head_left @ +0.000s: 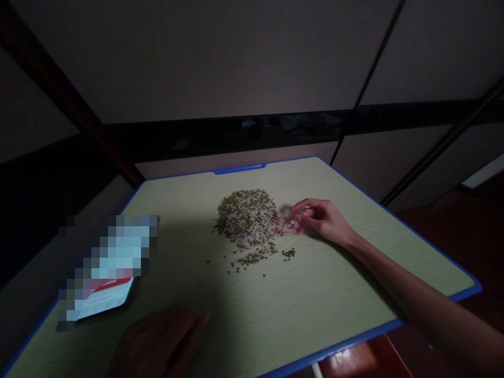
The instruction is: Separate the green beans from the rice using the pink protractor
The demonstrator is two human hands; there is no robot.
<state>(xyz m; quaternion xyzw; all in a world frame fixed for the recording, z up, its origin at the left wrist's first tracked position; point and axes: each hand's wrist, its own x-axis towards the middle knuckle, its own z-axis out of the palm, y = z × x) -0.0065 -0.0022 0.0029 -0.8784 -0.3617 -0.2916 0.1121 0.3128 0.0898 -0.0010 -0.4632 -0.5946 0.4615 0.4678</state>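
Note:
A mound of small green beans mixed with whitish grains (248, 216) lies on a pale yellow-green table top with a blue rim (334, 287). To the mound's right my right hand (321, 218) has its thumb and fingers closed around the right end of a pink see-through piece (292, 224); what exactly that piece is stays unclear. A little cluster of green beans (289, 254) sits apart, below this hand. In the shadow at the near edge, my left hand (157, 338) rests on the table, loosely bent, thumb apart, with nothing visible in it.
On the table's left side a phone (108, 296) with a lit screen lies aslant, partly pixelated. Stray beans (238, 269) are scattered in front of the mound. Behind the far edge stands a panelled surface (236, 63) with a dark glossy band.

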